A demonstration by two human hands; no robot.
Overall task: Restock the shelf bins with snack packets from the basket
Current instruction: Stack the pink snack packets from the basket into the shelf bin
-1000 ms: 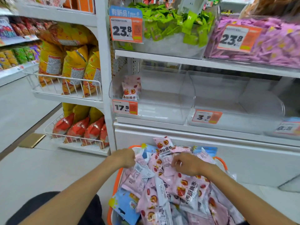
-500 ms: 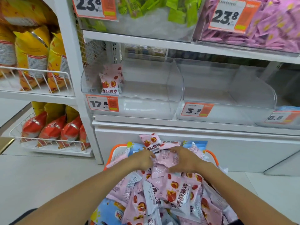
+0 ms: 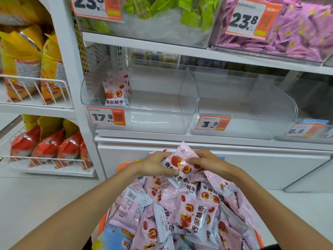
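At frame centre, the left hand point(image 3: 155, 164) and right hand point(image 3: 207, 162) grasp a bunch of pink packets point(image 3: 180, 163) between their fingers, just above the heaped orange basket point(image 3: 102, 222). The clear bin point(image 3: 144, 121) beyond holds few packets.

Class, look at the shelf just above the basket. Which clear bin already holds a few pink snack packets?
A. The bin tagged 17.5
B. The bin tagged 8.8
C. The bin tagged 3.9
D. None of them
A: a few pink packets stand at the left end of the clear bin behind the 17.5 price tag.
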